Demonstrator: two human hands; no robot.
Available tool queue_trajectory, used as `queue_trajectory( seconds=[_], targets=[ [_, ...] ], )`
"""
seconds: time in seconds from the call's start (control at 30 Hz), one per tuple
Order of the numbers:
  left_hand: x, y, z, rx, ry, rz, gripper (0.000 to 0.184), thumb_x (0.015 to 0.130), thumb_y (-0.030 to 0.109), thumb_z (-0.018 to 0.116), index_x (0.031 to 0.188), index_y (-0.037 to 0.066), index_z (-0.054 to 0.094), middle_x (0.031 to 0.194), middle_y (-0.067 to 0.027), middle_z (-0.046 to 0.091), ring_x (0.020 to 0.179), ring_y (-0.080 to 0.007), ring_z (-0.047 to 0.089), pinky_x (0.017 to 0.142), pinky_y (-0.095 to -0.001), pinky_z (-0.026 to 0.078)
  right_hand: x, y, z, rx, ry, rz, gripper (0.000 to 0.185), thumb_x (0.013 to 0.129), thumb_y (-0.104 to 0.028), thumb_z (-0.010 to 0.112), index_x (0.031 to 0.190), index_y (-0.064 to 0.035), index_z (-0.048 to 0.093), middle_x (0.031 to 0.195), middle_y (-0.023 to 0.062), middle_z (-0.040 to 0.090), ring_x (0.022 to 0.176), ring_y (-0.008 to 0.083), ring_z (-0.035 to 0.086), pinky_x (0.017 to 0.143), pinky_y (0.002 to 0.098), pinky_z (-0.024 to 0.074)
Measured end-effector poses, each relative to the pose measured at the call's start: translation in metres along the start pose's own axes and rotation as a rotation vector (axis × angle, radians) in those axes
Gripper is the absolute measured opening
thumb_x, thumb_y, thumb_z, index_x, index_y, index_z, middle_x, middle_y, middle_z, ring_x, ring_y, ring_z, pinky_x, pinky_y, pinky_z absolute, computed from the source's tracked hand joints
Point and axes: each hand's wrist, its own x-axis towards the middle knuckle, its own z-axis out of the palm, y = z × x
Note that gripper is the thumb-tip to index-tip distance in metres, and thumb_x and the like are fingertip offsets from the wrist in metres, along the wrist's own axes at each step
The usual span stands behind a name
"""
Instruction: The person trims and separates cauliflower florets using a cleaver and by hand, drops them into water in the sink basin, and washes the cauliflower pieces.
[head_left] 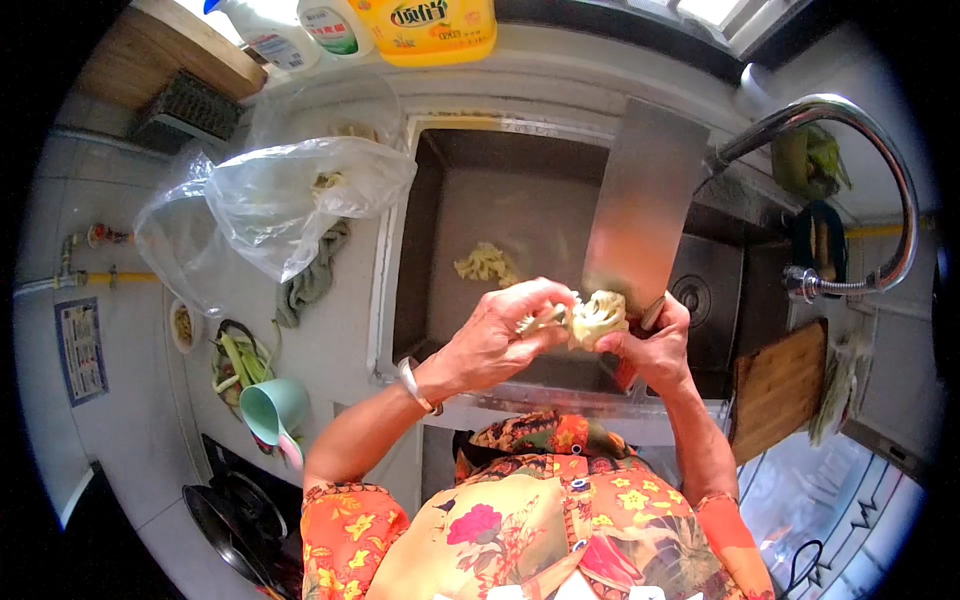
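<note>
Above the sink, my right hand [652,345] is closed round the handle of a cleaver [650,190], whose broad blade points away from me. The right thumb presses against a pale piece of cauliflower [600,315] at the base of the blade. My left hand [505,335] grips the cauliflower from the other side, its fingers curled, with a small floret [540,320] between them. Several cut florets [485,263] lie in the left basin of the sink [500,205], beyond the left hand.
A chrome tap [850,105] arches over the right side, near a wooden cutting board [780,390]. On the left counter are a clear plastic bag [290,205], a grey cloth [315,275] and a mint-green cup [272,410]. Bottles [425,30] stand at the back.
</note>
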Motion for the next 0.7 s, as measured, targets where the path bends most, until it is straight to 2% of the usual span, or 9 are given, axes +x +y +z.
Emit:
queue_trajectory(
  seconds=[0.03, 0.1, 0.23, 0.3, 0.43, 0.53, 0.57, 0.63, 0.7],
  targets=[
    [0.0, -0.014, 0.001, -0.007, -0.067, 0.066, 0.027, 0.08, 0.009, 0.069, 0.106, 0.007, 0.061, 0.078, -0.0039, 0.055, 0.073, -0.0124, 0.052, 0.066, -0.0295, 0.044, 0.001, 0.0, 0.001, 0.001, -0.001, -0.001, 0.051, 0.064, 0.001, 0.082, 0.108, 0.0012, 0.057, 0.095, 0.0075, 0.068, 0.087, 0.0139, 0.065, 0.077, 0.0264, 0.0523],
    [0.004, -0.009, -0.001, 0.095, -0.117, 0.133, 0.022, 0.08, 0.011, 0.069, 0.1, 0.005, 0.062, 0.078, -0.0079, 0.055, 0.07, -0.0198, 0.053, 0.064, -0.0323, 0.044, 0.0, 0.001, 0.001, 0.026, -0.068, -0.019, 0.053, 0.063, 0.001, 0.083, 0.108, 0.0012, 0.056, 0.096, 0.008, 0.067, 0.087, 0.0139, 0.064, 0.077, 0.0265, 0.0523],
    [0.001, -0.013, -0.005, 0.183, -0.167, 0.124, 0.018, 0.08, 0.011, 0.069, 0.096, 0.004, 0.062, 0.08, -0.0097, 0.053, 0.07, -0.0257, 0.054, 0.063, -0.0342, 0.043, -0.001, 0.004, 0.0, 0.021, -0.039, 0.021, 0.049, 0.062, -0.001, 0.084, 0.103, 0.0013, 0.058, 0.096, 0.0086, 0.067, 0.087, 0.0139, 0.064, 0.077, 0.0274, 0.0532],
    [0.001, -0.008, -0.008, 0.257, -0.217, 0.12, 0.02, 0.082, 0.015, 0.066, 0.092, 0.002, 0.056, 0.085, -0.0134, 0.05, 0.073, -0.0347, 0.056, 0.065, -0.0406, 0.045, -0.001, 0.001, 0.004, 0.04, -0.028, 0.021, 0.048, 0.062, -0.001, 0.084, 0.103, 0.0014, 0.058, 0.096, 0.0085, 0.067, 0.087, 0.0139, 0.064, 0.077, 0.0276, 0.0533],
    [-0.002, -0.012, -0.011, 0.343, -0.165, 0.167, 0.017, 0.083, 0.012, 0.066, 0.089, 0.0, 0.055, 0.082, -0.0099, 0.048, 0.068, -0.0249, 0.055, 0.06, -0.0349, 0.044, -0.001, -0.001, 0.004, -0.016, 0.043, -0.008, 0.047, 0.063, 0.0, 0.084, 0.103, 0.0015, 0.058, 0.096, 0.0087, 0.067, 0.086, 0.0143, 0.065, 0.077, 0.0279, 0.0536],
    [0.0, -0.016, -0.017, 0.214, -0.096, -0.045, 0.019, 0.088, 0.017, 0.063, 0.085, 0.001, 0.053, 0.077, -0.0044, 0.051, 0.066, -0.012, 0.055, 0.053, -0.0244, 0.044, 0.0, -0.001, -0.004, -0.083, 0.016, 0.008, 0.053, 0.064, 0.001, 0.083, 0.109, 0.0015, 0.056, 0.098, 0.0088, 0.066, 0.089, 0.0143, 0.064, 0.079, 0.028, 0.0532],
    [0.003, -0.012, -0.012, 0.214, -0.096, -0.044, 0.019, 0.088, 0.017, 0.063, 0.085, 0.001, 0.053, 0.077, -0.0044, 0.051, 0.066, -0.012, 0.055, 0.053, -0.0244, 0.044, 0.001, -0.001, -0.005, -0.046, 0.0, 0.026, 0.055, 0.065, 0.001, 0.082, 0.112, 0.0015, 0.055, 0.101, 0.0089, 0.066, 0.091, 0.0144, 0.063, 0.082, 0.0286, 0.0527],
    [0.012, 0.0, -0.002, -0.245, -0.076, -0.485, 0.029, 0.084, 0.023, 0.065, 0.078, -0.003, 0.052, 0.064, -0.01, 0.053, 0.06, -0.0161, 0.055, 0.054, -0.0355, 0.043, 0.002, -0.001, 0.002, 0.006, -0.012, 0.023, 0.053, 0.063, -0.002, 0.084, 0.109, 0.0011, 0.057, 0.097, 0.0064, 0.066, 0.089, 0.0113, 0.062, 0.079, 0.0257, 0.0516],
    [0.019, -0.01, 0.003, 0.001, -0.184, -0.312, 0.028, 0.082, 0.023, 0.066, 0.077, -0.004, 0.059, 0.059, -0.0091, 0.058, 0.054, -0.0127, 0.052, 0.049, -0.0296, 0.042, 0.002, 0.004, 0.004, -0.176, -0.014, 0.0, 0.052, 0.061, -0.006, 0.086, 0.106, 0.0005, 0.059, 0.093, 0.004, 0.066, 0.084, 0.0072, 0.06, 0.075, 0.0232, 0.0506]
  ],
)
